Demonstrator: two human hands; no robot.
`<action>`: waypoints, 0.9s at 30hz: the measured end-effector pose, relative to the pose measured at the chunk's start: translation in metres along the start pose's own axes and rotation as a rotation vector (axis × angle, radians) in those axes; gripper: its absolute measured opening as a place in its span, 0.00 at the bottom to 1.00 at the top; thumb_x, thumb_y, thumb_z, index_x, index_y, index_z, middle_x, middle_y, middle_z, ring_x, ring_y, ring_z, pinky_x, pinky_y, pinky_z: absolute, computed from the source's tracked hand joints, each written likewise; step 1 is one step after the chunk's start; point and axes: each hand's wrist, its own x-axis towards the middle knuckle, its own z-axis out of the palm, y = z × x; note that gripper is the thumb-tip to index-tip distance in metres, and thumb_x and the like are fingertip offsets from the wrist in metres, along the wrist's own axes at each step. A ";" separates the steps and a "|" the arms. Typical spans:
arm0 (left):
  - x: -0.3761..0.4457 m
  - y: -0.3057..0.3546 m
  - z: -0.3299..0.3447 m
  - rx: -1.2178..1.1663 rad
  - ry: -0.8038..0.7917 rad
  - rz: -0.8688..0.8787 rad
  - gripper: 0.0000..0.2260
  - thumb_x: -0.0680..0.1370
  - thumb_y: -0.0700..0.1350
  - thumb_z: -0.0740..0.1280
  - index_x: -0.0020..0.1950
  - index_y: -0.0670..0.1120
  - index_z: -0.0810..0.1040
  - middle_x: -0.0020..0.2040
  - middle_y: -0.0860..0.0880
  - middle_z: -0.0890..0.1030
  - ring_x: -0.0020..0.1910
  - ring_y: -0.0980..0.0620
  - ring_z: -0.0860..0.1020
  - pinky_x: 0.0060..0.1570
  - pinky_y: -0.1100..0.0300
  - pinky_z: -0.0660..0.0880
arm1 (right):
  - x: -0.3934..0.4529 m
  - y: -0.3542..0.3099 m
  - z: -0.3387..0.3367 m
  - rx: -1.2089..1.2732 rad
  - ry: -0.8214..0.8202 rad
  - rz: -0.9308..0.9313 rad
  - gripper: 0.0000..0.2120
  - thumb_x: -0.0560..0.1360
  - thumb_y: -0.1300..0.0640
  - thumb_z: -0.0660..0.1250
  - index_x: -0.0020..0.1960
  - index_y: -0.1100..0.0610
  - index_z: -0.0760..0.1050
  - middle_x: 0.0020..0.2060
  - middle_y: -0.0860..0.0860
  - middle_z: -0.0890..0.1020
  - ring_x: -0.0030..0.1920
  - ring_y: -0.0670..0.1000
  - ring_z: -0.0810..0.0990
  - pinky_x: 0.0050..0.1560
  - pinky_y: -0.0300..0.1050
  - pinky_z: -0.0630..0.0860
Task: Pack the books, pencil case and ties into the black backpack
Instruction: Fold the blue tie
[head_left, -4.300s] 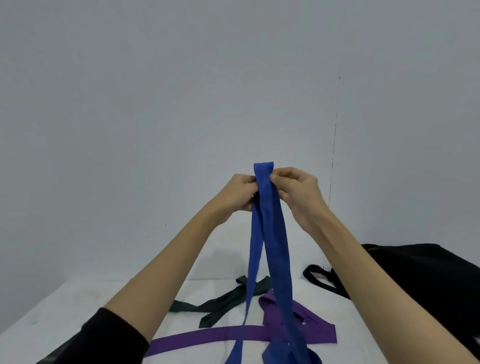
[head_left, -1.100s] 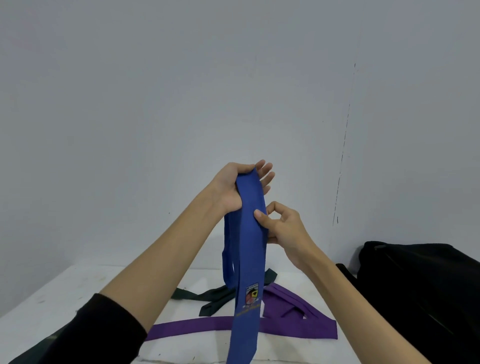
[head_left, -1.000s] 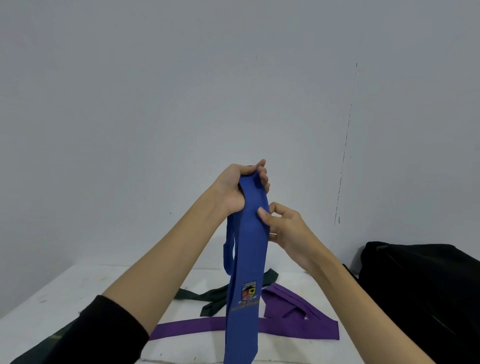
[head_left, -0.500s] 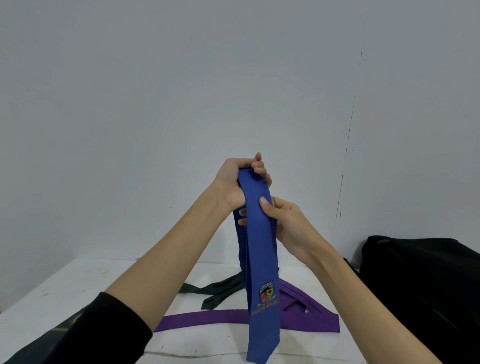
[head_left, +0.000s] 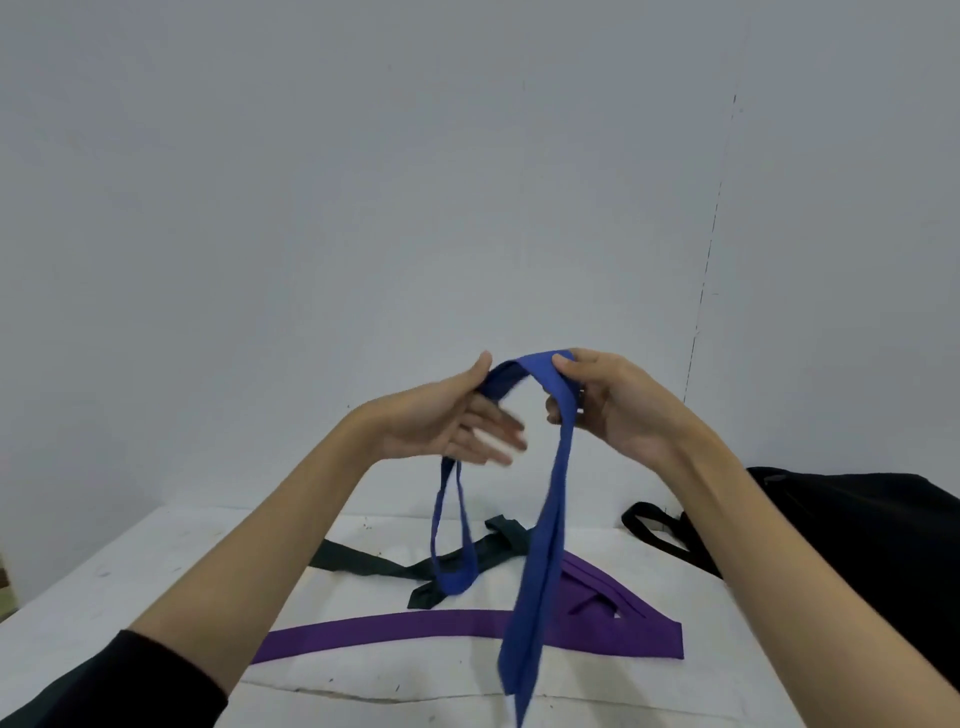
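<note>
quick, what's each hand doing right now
Left hand: pinching the blue tie, fingers spread.
Right hand: closed on the blue tie.

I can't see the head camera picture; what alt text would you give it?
Two bare hands, left hand and right hand, hold a blue tie draped between them above a white table. A purple tie and a dark green tie lie below, a black backpack at right.
</note>
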 end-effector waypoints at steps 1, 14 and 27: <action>-0.005 -0.005 -0.002 0.142 0.005 -0.045 0.35 0.77 0.66 0.45 0.51 0.41 0.79 0.48 0.44 0.84 0.46 0.47 0.83 0.48 0.58 0.78 | 0.002 -0.002 -0.001 -0.036 -0.021 0.011 0.10 0.79 0.60 0.59 0.42 0.59 0.76 0.29 0.48 0.77 0.31 0.48 0.74 0.44 0.44 0.72; 0.023 -0.020 0.062 0.017 0.307 0.455 0.08 0.81 0.40 0.59 0.57 0.41 0.75 0.48 0.46 0.82 0.47 0.50 0.82 0.52 0.56 0.78 | 0.011 -0.012 0.009 -0.156 0.020 -0.004 0.12 0.80 0.58 0.58 0.38 0.58 0.70 0.31 0.50 0.74 0.32 0.48 0.73 0.36 0.39 0.71; 0.071 -0.102 0.071 0.175 0.502 0.403 0.11 0.83 0.41 0.52 0.47 0.52 0.71 0.33 0.52 0.75 0.41 0.43 0.77 0.39 0.66 0.70 | 0.021 -0.015 -0.006 -0.021 0.324 -0.051 0.14 0.81 0.56 0.56 0.39 0.58 0.70 0.27 0.49 0.72 0.30 0.48 0.69 0.38 0.42 0.70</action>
